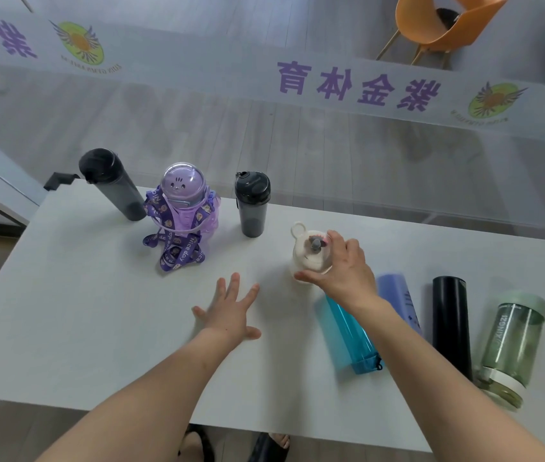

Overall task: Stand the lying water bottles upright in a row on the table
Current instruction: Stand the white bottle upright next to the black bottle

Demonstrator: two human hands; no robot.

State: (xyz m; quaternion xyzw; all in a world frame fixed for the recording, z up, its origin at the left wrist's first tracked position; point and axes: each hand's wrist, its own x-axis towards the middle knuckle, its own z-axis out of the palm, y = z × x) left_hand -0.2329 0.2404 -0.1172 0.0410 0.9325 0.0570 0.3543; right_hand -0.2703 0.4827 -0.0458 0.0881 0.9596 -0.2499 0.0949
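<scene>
**Fourth bottle going upright**

The right hand [342, 268] grips the small white bear-eared plastic bottle [309, 251], upright at the row's right end; the left hand [231, 311] rests flat, fingers spread, on the white table [81, 295]. Best settle the base before releasing. Every bottle looks empty; four lie near right.

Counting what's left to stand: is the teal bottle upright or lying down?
Lying down: the teal bottle rests lengthwise on the table, partly under the right forearm.
</scene>
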